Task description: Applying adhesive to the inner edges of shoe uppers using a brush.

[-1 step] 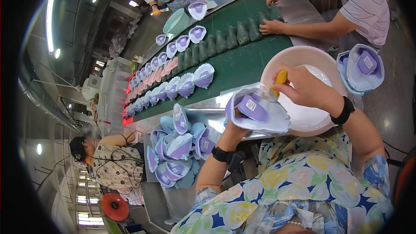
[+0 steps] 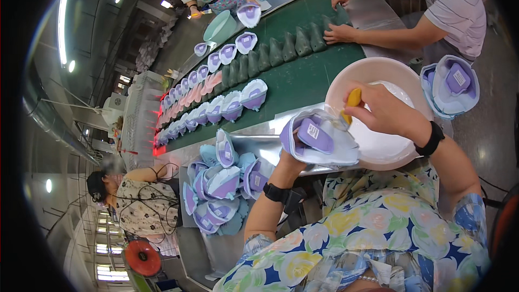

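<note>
My left hand is closed around the underside of a shoe upper, purple and pale blue with a white label on its purple patch. The upper hides most of those fingers. In my right hand is a brush with a yellow handle, its bristle end at the upper's right edge. Both hands are at the near side of a pale pink basin containing white liquid, and my right hand is over it. Another similar upper lies to the right of the basin.
A pile of uppers lies on the metal table left of me. Ahead, a green conveyor belt carries rows of uppers and dark shoe lasts. A co-worker's hands touch the lasts; another person holds an upper by a green basin.
The brush in my right hand has shifted slightly to the right, and the upper in my left hand slightly to the left. The far co-worker's upper has moved a little lower.
</note>
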{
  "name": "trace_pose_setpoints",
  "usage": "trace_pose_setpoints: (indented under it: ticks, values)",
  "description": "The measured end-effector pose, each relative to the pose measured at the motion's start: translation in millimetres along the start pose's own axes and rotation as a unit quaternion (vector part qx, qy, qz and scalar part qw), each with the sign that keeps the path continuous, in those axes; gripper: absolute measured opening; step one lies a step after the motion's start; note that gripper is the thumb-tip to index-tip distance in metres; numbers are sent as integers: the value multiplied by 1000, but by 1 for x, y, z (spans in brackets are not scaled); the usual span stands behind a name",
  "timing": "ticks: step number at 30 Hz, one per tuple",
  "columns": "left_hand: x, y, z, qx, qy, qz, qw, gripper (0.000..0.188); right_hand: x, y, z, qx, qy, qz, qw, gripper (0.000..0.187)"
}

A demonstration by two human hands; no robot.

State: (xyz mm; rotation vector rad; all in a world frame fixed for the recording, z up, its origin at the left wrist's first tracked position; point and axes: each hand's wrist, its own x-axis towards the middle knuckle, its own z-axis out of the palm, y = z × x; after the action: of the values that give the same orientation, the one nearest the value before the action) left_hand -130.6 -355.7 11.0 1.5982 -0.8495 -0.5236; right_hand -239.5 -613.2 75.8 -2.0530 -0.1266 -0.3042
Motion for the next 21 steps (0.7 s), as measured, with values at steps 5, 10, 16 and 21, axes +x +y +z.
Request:
trace_pose_setpoints:
  ticks: [5,10,16,21]
  values:
    - [13,8,-12,-286,-19,-179,941,47,-13,3,-10,-20,78,-49,996,22]
    - [13,-5,-13,-417,5,-173,892,46,-5,2,4,-76,42,-201,976,18]
    - [9,-12,-19,-343,58,-149,925,45,-23,7,-12,-96,-28,-130,987,20]
    - [12,-29,-11,-353,50,-148,922,46,-4,3,-2,-36,138,-102,985,22]
